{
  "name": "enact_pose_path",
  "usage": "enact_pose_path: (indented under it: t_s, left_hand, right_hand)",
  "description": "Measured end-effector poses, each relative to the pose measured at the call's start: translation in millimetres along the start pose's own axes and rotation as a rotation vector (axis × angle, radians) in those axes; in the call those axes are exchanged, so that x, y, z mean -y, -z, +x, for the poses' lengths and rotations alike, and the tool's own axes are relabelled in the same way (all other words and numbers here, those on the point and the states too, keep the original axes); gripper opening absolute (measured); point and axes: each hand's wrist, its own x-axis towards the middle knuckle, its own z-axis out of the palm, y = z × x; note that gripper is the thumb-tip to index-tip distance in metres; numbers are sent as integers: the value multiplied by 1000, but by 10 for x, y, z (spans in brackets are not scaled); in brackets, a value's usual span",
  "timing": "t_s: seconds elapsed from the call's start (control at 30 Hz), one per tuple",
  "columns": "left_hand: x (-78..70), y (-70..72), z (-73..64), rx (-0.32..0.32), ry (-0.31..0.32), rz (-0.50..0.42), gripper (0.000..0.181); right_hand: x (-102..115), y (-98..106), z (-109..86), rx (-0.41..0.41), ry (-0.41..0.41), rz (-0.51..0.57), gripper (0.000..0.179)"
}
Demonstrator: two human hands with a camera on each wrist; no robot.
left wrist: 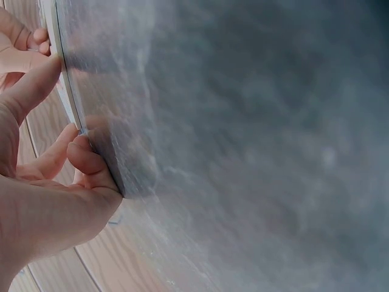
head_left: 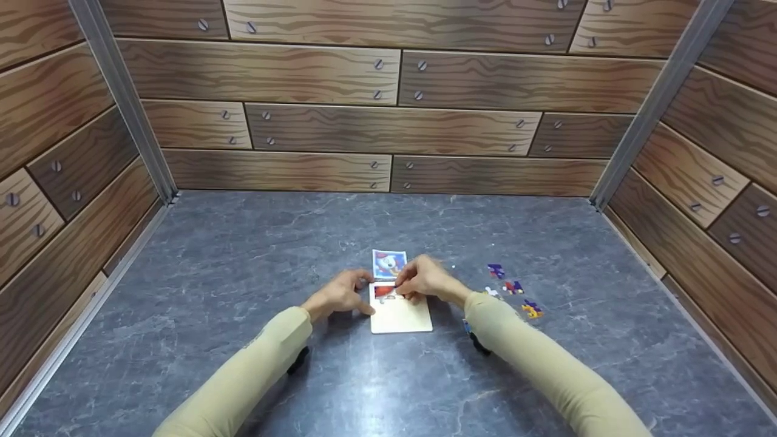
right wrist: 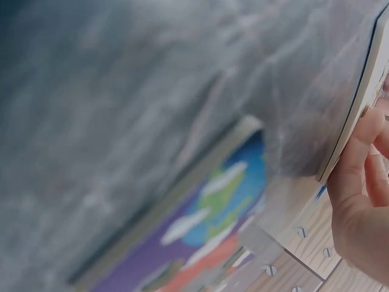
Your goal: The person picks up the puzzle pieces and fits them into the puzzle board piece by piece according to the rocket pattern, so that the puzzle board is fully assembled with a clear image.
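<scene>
A pale puzzle board point(head_left: 400, 320) lies flat, with red and dark pieces point(head_left: 383, 291) set along its far end. My left hand point(head_left: 341, 292) rests at the board's left side, its thumb on the edge and the other fingers near the far corner. Over the far right part of the board, my right hand point(head_left: 428, 278) has thumb and fingertips together, pinching what seems a small puzzle piece, mostly hidden by the fingers. Just beyond the board is a picture card point(head_left: 388, 262) of a cartoon character on blue, partly covered by the right hand.
Loose puzzle pieces lie to the right: a purple one point(head_left: 496, 270), a red and dark one point(head_left: 514, 287), a white one point(head_left: 491, 291) and a yellow one point(head_left: 532, 311). A colourful printed board point(right wrist: 206, 237) sits beside my right forearm, mostly hidden by the sleeve in the head view.
</scene>
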Motion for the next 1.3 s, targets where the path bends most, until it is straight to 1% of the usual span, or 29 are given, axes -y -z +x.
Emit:
enact_pose_path:
  t_s: [0.3,0.47,0.63,0.7,0.8,0.9,1.0,1.17,1.3]
  left_hand:
    - [-3,1,5,-8,-4,17,56]
    - [4,-14,-1,-10,0,17,56]
    - [6,-23,-7,-11,-33,5,56]
    - [2,-19,-6,-10,-35,7,56]
    - [-11,-9,-2,-8,-15,20,57]
    - [-20,-3,7,-3,14,33,57]
    - [-24,-1,13,2,40,22,58]
    - [-31,-1,12,10,81,-5,59]
    - [-30,-4,11,9,89,-14,59]
  right_hand:
    - [12,0,-1,-17,-20,21,9]
    - [-32,36,11,26,-19,81,10]
    - [-68,101,23,74,-63,160,13]
    - [-69,135,22,86,-76,192,15]
    - [-59,195,14,94,-79,223,18]
    - [-52,258,9,96,-70,225,21]
    - [-57,313,1,110,-50,202,25]
    - [-95,390,-11,162,-24,180,29]
    - [-127,459,-34,196,-2,137,30]
